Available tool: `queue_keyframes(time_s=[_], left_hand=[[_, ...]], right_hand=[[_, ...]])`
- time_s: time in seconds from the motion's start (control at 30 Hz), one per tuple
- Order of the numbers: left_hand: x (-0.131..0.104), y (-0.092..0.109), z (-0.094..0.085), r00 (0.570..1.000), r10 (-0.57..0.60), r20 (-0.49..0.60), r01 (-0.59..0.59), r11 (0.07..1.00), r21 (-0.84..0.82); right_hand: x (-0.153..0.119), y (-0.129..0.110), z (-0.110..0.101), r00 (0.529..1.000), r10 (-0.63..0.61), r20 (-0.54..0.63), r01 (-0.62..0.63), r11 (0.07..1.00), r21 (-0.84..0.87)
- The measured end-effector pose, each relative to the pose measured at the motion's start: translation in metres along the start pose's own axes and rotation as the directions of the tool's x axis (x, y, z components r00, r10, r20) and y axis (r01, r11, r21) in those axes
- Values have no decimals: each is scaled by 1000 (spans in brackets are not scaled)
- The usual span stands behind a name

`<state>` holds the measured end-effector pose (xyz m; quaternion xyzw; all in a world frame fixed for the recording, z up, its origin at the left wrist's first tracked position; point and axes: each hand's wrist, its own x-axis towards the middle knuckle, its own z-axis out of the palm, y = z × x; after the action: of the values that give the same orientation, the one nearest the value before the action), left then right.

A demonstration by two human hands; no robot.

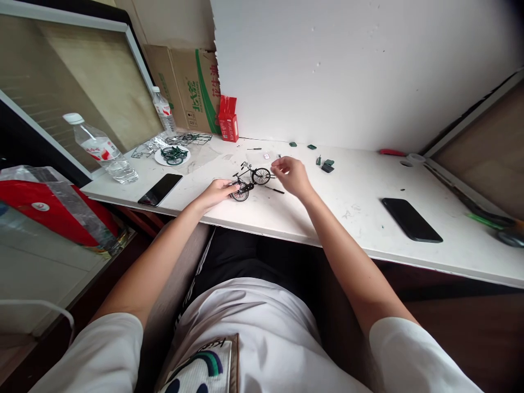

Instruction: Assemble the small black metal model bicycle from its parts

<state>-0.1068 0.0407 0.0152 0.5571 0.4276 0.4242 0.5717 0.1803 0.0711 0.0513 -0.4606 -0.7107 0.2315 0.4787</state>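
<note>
I have my left grip (215, 193) clamped on the black model bicycle (250, 187). My right grip (292, 176) is just beside its right wheel (261, 176); whether it's clamped, I cannot tell.

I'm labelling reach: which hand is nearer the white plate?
Left: the left hand, holding the model bicycle, is right of the plate; the right hand is farther right, past the bicycle.
</note>
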Motion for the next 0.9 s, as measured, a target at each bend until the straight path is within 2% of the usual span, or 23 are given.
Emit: queue_keyframes(time_s=[0.07,0.13,0.27,0.5,0.6,0.8,0.9], left_hand=[[0,-1,0,1000,-4,-9,3,999,-48],[0,-2,0,1000,0,-19,-2,994,-111],[3,-5,0,1000,1,-25,-7,973,-230],[9,-11,1,999,11,-41,-24,942,-334],[9,-13,5,999,35,-36,-45,942,-332],[9,-16,11,996,85,-14,-85,948,-306],[9,-18,13,996,90,-3,-87,950,-301]], right_hand=[[16,14,-16,995,93,-43,-99,983,-157],[28,27,-23,979,205,16,-191,937,-293],[36,46,-17,930,343,129,-251,852,-459],[31,60,-3,954,279,111,-145,752,-643],[30,61,-3,952,289,95,-155,729,-667],[28,60,-11,953,297,61,-191,744,-640],[24,58,-18,962,272,20,-224,828,-514]])
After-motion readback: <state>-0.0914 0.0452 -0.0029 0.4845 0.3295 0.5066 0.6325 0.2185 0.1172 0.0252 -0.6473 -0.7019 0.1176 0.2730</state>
